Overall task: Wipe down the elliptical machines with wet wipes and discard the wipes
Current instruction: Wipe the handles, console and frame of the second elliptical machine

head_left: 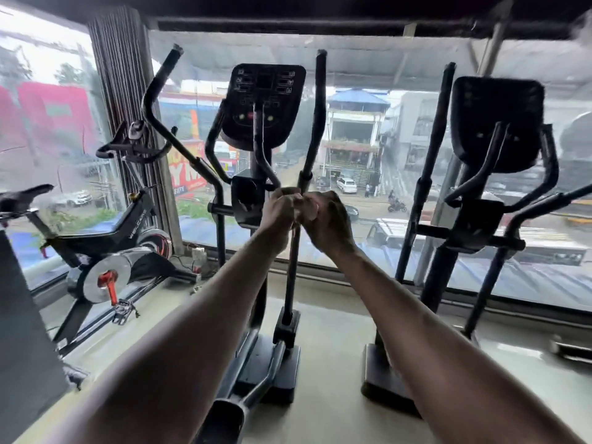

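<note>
Both hands meet at the right moving bar (296, 238) of the middle elliptical (262, 107), just below its console. The left hand (279, 208) curls around the bar, likely steadying it. The right hand (326, 219) pinches a pale wet wipe (301, 210) against the same spot, seemingly to rub it. A second elliptical (496, 123) stands to the right, a spin bike (105, 251) to the left.

Gym: ellipticals (262, 174), exercise bike (105, 251)

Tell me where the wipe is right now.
In the head view, the wipe is at centre, held between the left hand and the right hand, against the middle elliptical's right handlebar.
</note>
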`<state>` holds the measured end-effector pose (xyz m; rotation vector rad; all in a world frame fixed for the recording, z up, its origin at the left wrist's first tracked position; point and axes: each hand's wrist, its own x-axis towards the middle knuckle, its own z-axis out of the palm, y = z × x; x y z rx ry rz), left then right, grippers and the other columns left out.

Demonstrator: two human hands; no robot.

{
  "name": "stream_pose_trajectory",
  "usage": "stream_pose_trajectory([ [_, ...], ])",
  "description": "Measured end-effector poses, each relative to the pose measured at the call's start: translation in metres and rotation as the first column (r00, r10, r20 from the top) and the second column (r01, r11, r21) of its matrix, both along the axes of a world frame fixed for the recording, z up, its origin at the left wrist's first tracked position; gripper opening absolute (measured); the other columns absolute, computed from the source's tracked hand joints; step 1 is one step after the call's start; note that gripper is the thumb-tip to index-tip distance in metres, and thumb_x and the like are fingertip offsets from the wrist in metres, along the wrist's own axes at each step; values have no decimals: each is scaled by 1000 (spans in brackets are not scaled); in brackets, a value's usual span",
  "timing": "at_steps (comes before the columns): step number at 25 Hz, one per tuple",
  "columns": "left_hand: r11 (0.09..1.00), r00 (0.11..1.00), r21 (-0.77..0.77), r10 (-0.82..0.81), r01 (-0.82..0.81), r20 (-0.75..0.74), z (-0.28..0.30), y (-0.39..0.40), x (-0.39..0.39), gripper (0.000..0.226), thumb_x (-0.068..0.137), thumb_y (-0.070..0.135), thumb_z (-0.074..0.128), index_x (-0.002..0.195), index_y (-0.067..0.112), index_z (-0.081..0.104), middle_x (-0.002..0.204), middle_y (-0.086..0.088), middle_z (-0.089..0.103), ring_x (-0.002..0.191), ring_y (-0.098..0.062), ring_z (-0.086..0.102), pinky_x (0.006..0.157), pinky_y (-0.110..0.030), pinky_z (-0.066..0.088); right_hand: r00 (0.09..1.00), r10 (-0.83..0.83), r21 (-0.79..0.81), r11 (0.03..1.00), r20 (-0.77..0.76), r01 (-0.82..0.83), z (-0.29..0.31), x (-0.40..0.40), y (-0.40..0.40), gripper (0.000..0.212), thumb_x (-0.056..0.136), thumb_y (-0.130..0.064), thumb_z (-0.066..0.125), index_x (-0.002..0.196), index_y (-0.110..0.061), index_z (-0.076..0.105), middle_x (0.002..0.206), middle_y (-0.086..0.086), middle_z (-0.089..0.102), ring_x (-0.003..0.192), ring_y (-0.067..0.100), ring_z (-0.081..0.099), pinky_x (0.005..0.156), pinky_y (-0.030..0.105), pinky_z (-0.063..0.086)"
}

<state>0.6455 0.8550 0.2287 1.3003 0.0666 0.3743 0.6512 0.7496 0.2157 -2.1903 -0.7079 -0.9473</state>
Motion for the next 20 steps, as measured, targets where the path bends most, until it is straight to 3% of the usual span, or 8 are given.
stream_pose_trajectory([
  [4,1000,993,6,-31,30,115,51,9,131,11,93,9,52,89,18,57,71,-1,61,56,-13,57,56,-24,48,995,-11,155,988,-94,26,57,138,2,33,81,-39,55,95,-16,73,88,10,73,85,30,68,74,36,54],
  [6,1000,993,31,-8,4,117,78,11,179,9,94,14,55,87,19,56,69,-1,59,55,-15,54,55,-25,44,993,-13,239,970,-118,41,92,189,-5,24,84,-31,59,98,-14,67,82,5,71,74,25,67,68,36,54],
  [9,992,987,122,-7,-13,159,118,15,260,10,93,14,58,84,19,59,67,0,59,55,-14,53,50,-21,42,998,-22,289,957,-54,37,139,273,-15,13,88,-14,65,96,-7,58,80,2,63,68,20,61,60,24,48],
  [14,973,946,212,18,-91,323,175,15,378,21,91,5,55,79,18,66,68,0,63,58,-11,52,51,-19,41,993,-2,243,970,115,-27,185,413,-11,13,86,-15,63,93,-6,69,96,12,69,90,28,63,75,31,46],
  [18,928,899,243,168,-283,405,220,8,463,26,90,3,54,79,22,68,79,4,69,66,-6,58,59,-18,44,975,41,212,973,218,-88,231,520,-6,16,87,-21,66,96,-10,72,102,13,67,97,26,60,73,20,35],
  [20,920,878,193,240,-342,413,239,9,496,21,96,14,52,82,21,67,83,6,67,65,-2,55,59,-15,45,968,83,174,977,239,-126,264,564,7,18,88,-25,65,98,-12,73,104,11,66,99,24,60,77,18,36],
])
